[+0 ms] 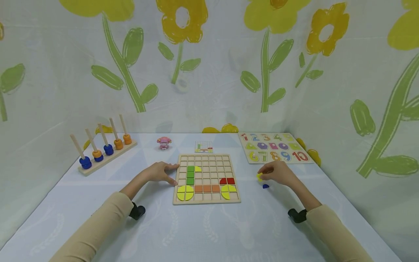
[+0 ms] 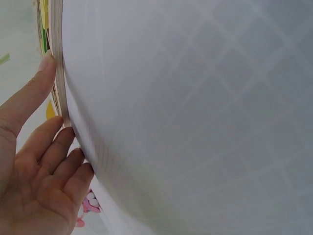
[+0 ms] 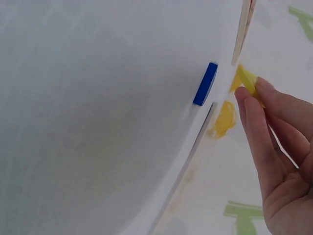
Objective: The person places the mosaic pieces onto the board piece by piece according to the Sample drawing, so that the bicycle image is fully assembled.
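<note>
A wooden grid board [image 1: 209, 199] lies mid-table, with green, orange and red tiles and yellow quarter-circle tiles in some of its squares. My left hand [image 1: 159, 172] rests against the board's left edge, thumb and fingers touching the side; the left wrist view shows the fingers [image 2: 51, 142] fairly straight along that edge. Right of the board, my right hand [image 1: 277, 172] pinches a yellow tile [image 3: 249, 81] between thumb and fingertips, just above the table. Close below that hand, a blue quarter-circle tile [image 1: 266, 186] lies on the table.
Behind the board lies a small pattern card [image 1: 203, 146], with a pink figurine [image 1: 164, 142] to its left. A wooden peg stand [image 1: 108, 158] with blue and orange rings stands at the left. A number puzzle board [image 1: 275, 147] lies at the back right.
</note>
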### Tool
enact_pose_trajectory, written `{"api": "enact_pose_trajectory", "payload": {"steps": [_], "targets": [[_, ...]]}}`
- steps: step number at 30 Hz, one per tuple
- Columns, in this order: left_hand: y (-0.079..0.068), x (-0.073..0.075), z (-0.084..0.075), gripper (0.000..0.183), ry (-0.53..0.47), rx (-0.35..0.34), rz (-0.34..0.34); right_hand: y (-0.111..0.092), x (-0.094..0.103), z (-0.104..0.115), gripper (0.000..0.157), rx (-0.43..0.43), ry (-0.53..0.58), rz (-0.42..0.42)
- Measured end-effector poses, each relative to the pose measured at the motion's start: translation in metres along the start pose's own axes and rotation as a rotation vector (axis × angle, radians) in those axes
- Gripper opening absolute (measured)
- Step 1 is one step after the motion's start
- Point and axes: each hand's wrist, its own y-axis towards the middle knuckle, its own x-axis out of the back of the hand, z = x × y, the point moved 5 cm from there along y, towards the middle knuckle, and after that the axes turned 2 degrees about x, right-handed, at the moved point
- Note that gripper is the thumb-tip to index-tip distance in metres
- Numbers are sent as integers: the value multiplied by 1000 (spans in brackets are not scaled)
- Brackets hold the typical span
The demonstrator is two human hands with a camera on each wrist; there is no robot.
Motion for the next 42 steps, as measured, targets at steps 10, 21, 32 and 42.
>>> {"api": "enact_pose_trajectory", "payload": {"steps": [10,21,32,42], "targets": [[1,0,1,82,6,-5,-4,-2,-15,17,13,40,111,46],[2,-1,1,81,2,-2,-4,-7,-38,44,14,158,138,160],[4,-2,3,82,6,3,-4,-8,-56,60,13,244,137,231],[3,-1,2,82,0,1,-2,-5,-64,69,11,283,114,258]]}}
